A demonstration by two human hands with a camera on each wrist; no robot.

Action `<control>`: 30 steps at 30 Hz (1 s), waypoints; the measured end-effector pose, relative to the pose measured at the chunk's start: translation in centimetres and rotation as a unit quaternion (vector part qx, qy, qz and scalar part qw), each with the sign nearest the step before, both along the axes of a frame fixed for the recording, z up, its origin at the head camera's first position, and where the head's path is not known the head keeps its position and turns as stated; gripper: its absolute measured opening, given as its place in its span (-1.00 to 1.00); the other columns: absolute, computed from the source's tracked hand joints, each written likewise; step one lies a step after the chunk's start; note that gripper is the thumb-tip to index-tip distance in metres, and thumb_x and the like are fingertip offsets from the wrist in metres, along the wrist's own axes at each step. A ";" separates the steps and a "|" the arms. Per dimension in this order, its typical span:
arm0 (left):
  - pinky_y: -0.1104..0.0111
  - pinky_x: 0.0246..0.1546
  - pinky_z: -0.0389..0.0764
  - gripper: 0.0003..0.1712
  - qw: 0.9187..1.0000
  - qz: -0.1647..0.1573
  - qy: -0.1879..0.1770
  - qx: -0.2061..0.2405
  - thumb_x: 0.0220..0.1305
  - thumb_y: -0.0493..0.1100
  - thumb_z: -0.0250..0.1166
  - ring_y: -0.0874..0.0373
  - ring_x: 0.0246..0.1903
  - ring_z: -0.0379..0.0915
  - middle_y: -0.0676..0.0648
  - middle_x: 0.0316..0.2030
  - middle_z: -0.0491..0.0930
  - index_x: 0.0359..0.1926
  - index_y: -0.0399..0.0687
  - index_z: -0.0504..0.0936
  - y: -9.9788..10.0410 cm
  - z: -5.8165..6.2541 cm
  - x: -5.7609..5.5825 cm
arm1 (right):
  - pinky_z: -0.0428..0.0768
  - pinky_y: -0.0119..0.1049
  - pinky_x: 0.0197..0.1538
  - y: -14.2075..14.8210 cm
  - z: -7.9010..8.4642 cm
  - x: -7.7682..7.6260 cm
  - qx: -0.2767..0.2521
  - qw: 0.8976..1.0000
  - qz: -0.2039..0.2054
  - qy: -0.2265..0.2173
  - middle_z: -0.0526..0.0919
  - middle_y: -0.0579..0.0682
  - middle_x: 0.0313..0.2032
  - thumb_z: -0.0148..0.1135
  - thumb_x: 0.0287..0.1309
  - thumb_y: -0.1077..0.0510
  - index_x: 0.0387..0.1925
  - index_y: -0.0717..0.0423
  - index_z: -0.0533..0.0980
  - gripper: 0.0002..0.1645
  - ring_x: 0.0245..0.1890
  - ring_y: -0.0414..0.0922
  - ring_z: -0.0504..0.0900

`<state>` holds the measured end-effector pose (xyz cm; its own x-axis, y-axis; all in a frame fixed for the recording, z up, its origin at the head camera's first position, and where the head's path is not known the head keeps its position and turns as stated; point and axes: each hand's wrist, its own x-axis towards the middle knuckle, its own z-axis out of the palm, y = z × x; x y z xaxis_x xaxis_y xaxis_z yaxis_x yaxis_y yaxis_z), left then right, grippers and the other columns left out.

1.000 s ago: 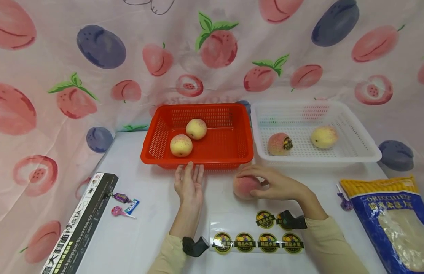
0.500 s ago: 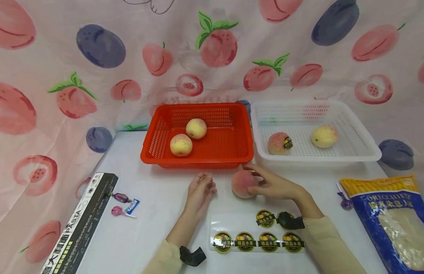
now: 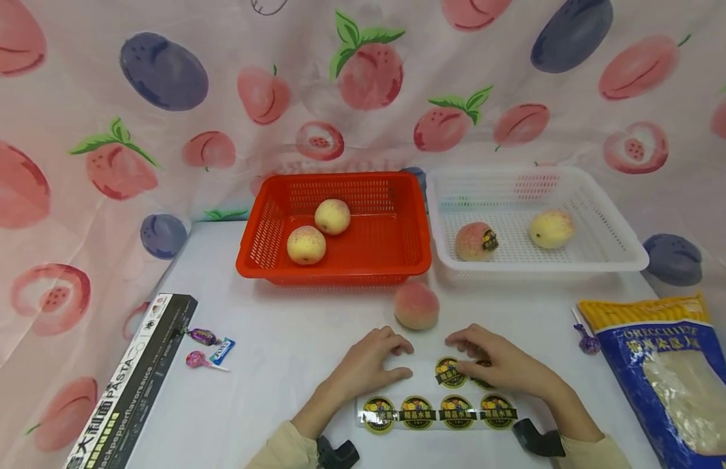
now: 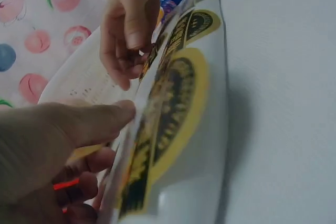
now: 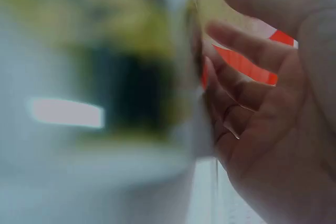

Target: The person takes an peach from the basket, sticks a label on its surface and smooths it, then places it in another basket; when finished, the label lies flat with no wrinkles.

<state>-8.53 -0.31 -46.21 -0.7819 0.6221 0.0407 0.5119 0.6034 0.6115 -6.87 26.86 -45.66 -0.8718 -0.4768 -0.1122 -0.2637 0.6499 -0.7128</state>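
A clear sheet [image 3: 418, 384] with several round black-and-gold stickers [image 3: 457, 412] lies on the table in the head view. My left hand [image 3: 369, 365] is over its upper left part, fingers loosely bent and holding nothing. Opposite it, my right hand [image 3: 506, 365] reaches over the upper right stickers, partly covering one; its thumb tip is at a sticker, though contact is unclear. Just beyond both hands sits a loose peach [image 3: 417, 306]. In the left wrist view, the left thumb [image 4: 105, 121] is close to the sheet's edge. Blur hides the stickers in the right wrist view.
Behind the peach stand a red basket [image 3: 333, 272] holding two peaches and a white basket [image 3: 541, 266] holding two more, one with a sticker. A pasta box [image 3: 134, 384] and candies [image 3: 203, 337] lie left; a pasta bag [image 3: 662, 378] and lollipop [image 3: 587, 342] lie right.
My right hand has let go of the peach, which stays on the table, and has moved nearer, over the sheet. My left hand has come away from the red basket toward the sheet.
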 end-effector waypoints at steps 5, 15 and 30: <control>0.54 -0.31 0.32 -0.65 0.999 0.006 0.014 -0.043 -0.03 0.05 0.32 0.32 -0.29 0.24 0.14 -0.33 0.42 -0.15 0.24 0.54 -0.5 0.2 0.0 | 0.43 -0.42 -0.11 -0.6 0.0 0.8 0.062 0.997 0.026 0.025 0.40 -0.34 -0.24 0.24 -0.08 -0.16 -0.01 -0.27 0.40 -0.49 -0.22 -0.37 0.38; 0.46 -0.28 0.19 -0.67 0.998 -0.010 0.033 -0.048 0.07 -0.08 0.25 0.27 -0.24 0.23 0.13 -0.24 0.42 -0.07 0.23 0.53 -0.9 0.3 -0.4 | 0.45 -0.38 -0.08 -2.3 -0.1 -0.3 0.053 0.997 0.048 0.033 0.42 -0.32 -0.23 0.27 -0.04 0.02 -0.03 -0.24 0.42 -0.54 -0.19 -0.37 0.39; 0.51 -0.28 0.21 -0.74 0.995 -0.012 0.093 0.035 0.08 -0.09 0.25 0.34 -0.28 0.26 0.19 -0.28 0.43 -0.16 0.27 0.53 -0.4 -1.9 -0.8 | 0.42 -0.41 -0.21 -3.3 -0.1 -1.0 -0.071 0.988 0.113 0.077 0.52 -0.38 -0.36 0.12 0.10 0.00 -0.32 -0.27 0.43 -0.92 -0.34 -0.40 0.45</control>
<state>-9.30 -0.72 -48.06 -0.7424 0.6303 0.2272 0.6333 0.5495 0.5450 -7.92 23.56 -45.73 -0.7427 -0.6626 0.0967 -0.5037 0.4577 -0.7327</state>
